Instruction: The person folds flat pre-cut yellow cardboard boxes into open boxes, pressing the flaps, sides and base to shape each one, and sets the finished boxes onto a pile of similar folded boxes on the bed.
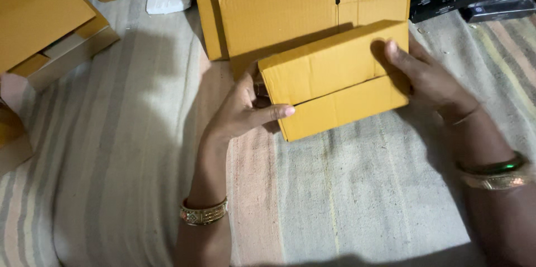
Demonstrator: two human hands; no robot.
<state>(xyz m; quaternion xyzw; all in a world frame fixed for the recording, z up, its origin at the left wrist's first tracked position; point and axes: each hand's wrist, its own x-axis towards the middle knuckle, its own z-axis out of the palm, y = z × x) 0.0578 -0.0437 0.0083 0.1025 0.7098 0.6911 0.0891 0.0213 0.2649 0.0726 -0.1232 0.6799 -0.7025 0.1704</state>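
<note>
— Both hands are gripping the small yellow-brown cardboard box (335, 80): our left hand (245, 112) is clasping its left end, our right hand (427, 80) its right end, thumbs on top.

— We are closing it, seemingly; its flaps are meeting at a seam. It is sitting just before the large flattened yellow-brown carton (290, 5), over the striped mat (346, 189). Sealing probably comes next, wrists bent inward.

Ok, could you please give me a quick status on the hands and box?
Left hand and right hand grip box ends. Flaps closed. Flat cardboard just behind.
</note>
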